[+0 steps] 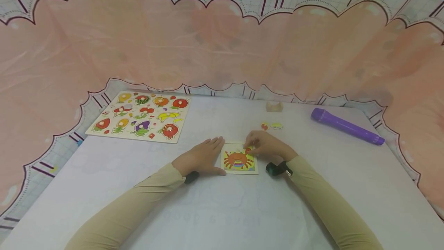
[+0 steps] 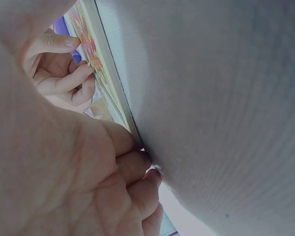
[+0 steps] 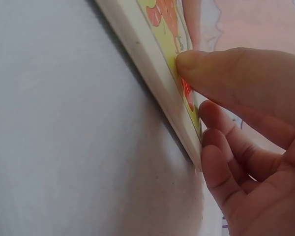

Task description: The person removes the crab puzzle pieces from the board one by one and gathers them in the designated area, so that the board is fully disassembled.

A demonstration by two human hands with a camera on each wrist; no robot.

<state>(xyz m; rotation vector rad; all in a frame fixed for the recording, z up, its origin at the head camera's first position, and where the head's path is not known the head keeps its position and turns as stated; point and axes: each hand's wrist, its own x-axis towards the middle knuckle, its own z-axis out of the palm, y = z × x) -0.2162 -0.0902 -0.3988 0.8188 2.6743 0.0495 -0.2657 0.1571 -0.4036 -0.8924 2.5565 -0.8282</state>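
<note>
- Tan sleeves [image 1: 121,207], cut off by the lower edge, come in over the white worktop [image 1: 222,211]; a dark wrist device [image 1: 277,169] hangs by the right cuff.
- Left hand [image 1: 204,156]: fingers extended rather than curled, touching the left side of the square crab puzzle [image 1: 238,159], seemingly to steady it; its own wrist view leaves the fingertips dim and partly lost behind the board edge.
- The crab puzzle lies flat on the worktop between the two hands.
- Right hand [image 1: 265,144]: thumb and forefinger appear to pinch a small red claw piece [image 1: 248,151] at the puzzle's upper right. Fitting that piece looks like the step in hand; the next move would call for lining its outline up with the recess, then pressing it level while the board is braced. Whether it is seated cannot be told, since the fingers cover part of it.
- Just beyond the right hand lie a small red piece [image 1: 265,126] and a pale green piece [image 1: 276,125], their pictures too small to read.
- Farther off: a fruit board [image 1: 130,137] at left, a purple microphone-shaped object [image 1: 347,126] at right, and a small tan block [image 1: 274,107], its purpose unclear.
</note>
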